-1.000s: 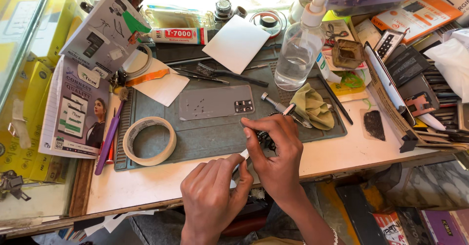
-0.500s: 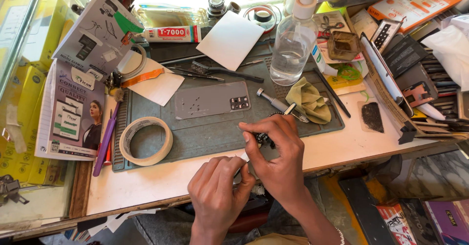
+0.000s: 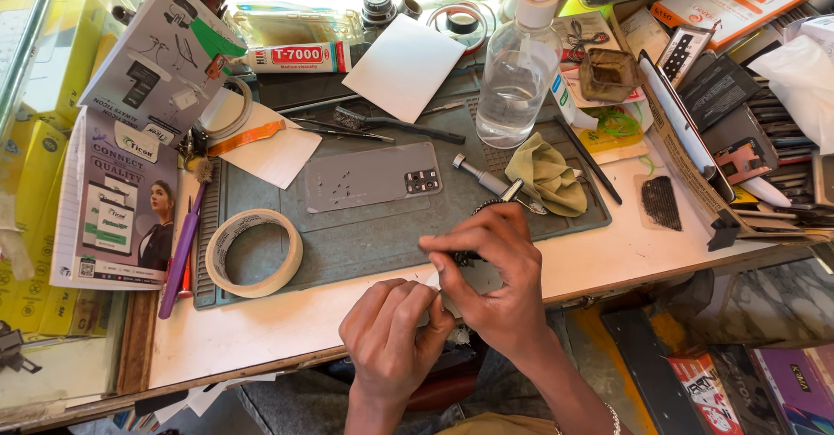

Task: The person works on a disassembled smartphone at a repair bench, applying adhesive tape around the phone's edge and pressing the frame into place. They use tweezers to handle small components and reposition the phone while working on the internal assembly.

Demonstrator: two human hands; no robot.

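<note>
Both hands pinch one small dark part low centre of the frame, right hand (image 3: 499, 270) gripping from above, left hand (image 3: 391, 331) steadying underneath, probably for control. Grey phone back (image 3: 369, 177) lies flat mid-frame on the green mat (image 3: 365, 235).

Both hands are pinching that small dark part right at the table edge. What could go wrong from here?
1. The small dark part, pinched between the right hand and left hand, sits near the table edge; a slip could send it to the floor.
2. The spray bottle stands upright just beyond the hands; a sudden reach might tip it onto the grey phone back cover.
</note>
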